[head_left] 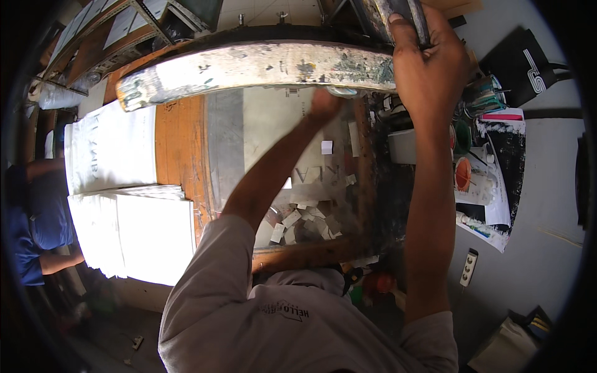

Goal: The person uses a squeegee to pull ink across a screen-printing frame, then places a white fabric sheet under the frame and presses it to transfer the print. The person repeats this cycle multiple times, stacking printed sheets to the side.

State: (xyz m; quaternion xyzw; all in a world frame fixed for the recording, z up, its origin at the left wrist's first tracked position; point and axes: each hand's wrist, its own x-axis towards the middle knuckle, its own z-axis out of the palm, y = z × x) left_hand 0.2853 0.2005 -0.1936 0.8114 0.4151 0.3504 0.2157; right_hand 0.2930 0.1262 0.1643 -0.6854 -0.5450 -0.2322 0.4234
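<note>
Nearest: loose paper scraps point(305, 221) on the wooden surface point(178, 137), white paper stack point(134, 236) at left | Beyond: left hand point(324, 105), blurred, its grip impossible to tell | Above: right hand point(433, 69), grip closed around the right end of a raised, paint-spattered wooden bar point(267, 66) | Farthest: metal-framed shelves point(142, 22), upper left

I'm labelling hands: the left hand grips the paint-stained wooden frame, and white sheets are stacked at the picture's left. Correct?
Wrong hand: the head view shows the right hand gripping the paint-stained wooden frame; white sheets are stacked at the left.
</note>
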